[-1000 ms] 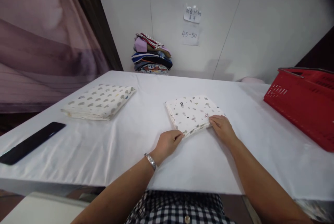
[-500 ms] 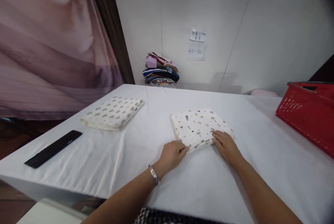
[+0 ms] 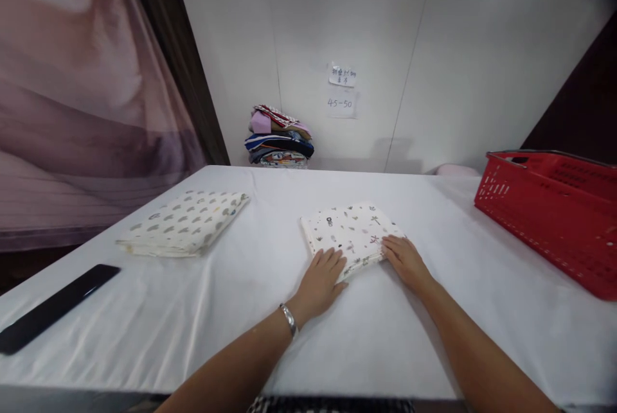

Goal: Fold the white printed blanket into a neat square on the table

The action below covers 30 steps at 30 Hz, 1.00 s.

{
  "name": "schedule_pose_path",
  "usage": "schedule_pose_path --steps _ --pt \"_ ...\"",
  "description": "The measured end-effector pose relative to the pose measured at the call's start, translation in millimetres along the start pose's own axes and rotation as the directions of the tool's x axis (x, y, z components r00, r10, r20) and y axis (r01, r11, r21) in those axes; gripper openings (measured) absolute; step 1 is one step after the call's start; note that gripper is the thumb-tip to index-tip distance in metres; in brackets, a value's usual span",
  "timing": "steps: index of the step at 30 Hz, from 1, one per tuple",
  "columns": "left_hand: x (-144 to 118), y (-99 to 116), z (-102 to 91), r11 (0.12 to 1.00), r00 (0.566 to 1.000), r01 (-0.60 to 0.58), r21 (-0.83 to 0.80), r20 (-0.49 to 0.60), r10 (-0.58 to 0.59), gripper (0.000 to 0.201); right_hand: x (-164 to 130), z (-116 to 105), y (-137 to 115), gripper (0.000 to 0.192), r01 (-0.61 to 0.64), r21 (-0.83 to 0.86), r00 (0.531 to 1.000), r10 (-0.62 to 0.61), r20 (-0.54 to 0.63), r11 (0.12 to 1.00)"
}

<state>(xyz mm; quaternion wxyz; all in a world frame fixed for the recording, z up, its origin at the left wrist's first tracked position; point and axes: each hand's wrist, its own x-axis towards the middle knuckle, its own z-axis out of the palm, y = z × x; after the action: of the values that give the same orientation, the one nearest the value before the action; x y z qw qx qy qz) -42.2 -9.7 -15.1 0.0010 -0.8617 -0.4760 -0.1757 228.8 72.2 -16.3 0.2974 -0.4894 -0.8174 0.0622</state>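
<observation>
A folded white cloth printed with small plants and figures lies on the white-covered table. My left hand rests flat on its near left corner, fingers stretched out and thumb apart. On the near right corner lies my right hand, its fingers extended flat over the cloth. Neither hand grips anything. A silver bracelet circles my left wrist. To the left sits a second folded cloth, white with grey cloud-like shapes.
A black phone-like slab lies at the table's left. At the right stands a red plastic basket with a metal handle. Behind the far edge, a stack of folded fabrics leans by the wall, below paper notes. A pinkish curtain hangs at left.
My left hand has gone from pinching the cloth's near corner to lying flat on it. The right hand stays on its corner. The view has turned right, bringing more of the basket in.
</observation>
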Motion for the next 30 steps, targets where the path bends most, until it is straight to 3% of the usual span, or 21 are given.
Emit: schedule_pose_path --steps 4,9,14,17,20,25,28,30 --pt "1.3 -0.5 -2.2 1.0 1.0 -0.004 0.003 -0.005 0.004 0.045 9.6 0.8 22.8 0.034 -0.119 -0.008 0.992 0.119 -0.038 0.993" --pt "0.5 2.5 -5.3 0.999 1.0 -0.004 -0.033 -0.005 0.004 0.044 9.9 5.4 44.8 0.035 -0.249 0.167 0.967 0.255 -0.014 0.954" --pt "5.2 1.9 -18.3 0.976 0.999 0.023 -0.217 -0.024 -0.029 0.039 22.5 -1.8 56.0 0.036 -0.36 0.224 0.93 0.369 0.004 0.906" --pt "20.6 -16.1 -24.9 0.941 0.981 0.139 -0.307 -0.086 -0.173 0.036 38.4 -5.1 65.8 0.039 -0.439 0.14 0.898 0.44 0.023 0.888" --pt "42.5 -49.4 -25.1 0.908 0.923 0.315 -0.275 -0.132 -0.36 0.035 54.5 -5.0 75.3 0.042 -0.462 0.007 0.885 0.46 0.063 0.887" --pt "68.3 -100.3 -21.7 0.796 0.831 0.532 -0.288 -0.003 -0.556 0.048 70.8 -5.3 79.6 0.03 -0.348 -0.087 0.923 0.357 0.144 0.933" --pt "68.0 -106.6 -21.2 0.753 0.804 0.566 -0.336 0.025 -0.593 0.048 82.1 -11.6 80.3 0.029 -0.342 -0.142 0.914 0.364 0.178 0.929" --pt "60.8 -99.9 -20.0 0.755 0.812 0.548 -0.36 0.014 -0.584 0.045 95.1 -17.7 83.1 0.034 -0.35 -0.197 0.91 0.382 0.158 0.916"
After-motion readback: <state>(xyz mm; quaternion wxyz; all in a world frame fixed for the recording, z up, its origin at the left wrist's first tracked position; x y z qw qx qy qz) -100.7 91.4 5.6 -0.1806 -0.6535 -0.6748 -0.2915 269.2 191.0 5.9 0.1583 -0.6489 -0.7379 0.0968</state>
